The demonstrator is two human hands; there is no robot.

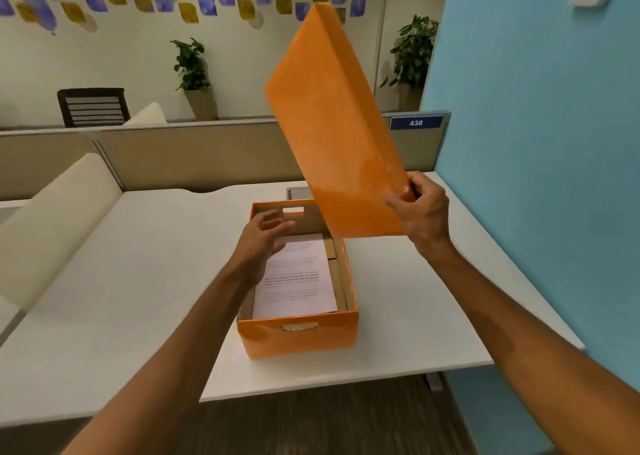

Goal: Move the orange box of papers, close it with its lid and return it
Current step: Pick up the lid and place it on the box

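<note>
An open orange box (299, 338) stands on the white desk (138, 281), near its front edge. Printed papers (296, 281) lie flat inside it. My right hand (420, 212) grips the near right corner of the orange lid (332, 125), which is held up in the air, steeply tilted, above and behind the box. My left hand (261, 238) hovers over the box's left rim with fingers spread, holding nothing.
A blue wall (536, 142) borders the desk on the right. A beige partition (207, 153) with a "438" sign (415, 123) runs along the back. A cream cushion (55, 226) leans at the left. The floor (329, 420) shows below the desk's front edge.
</note>
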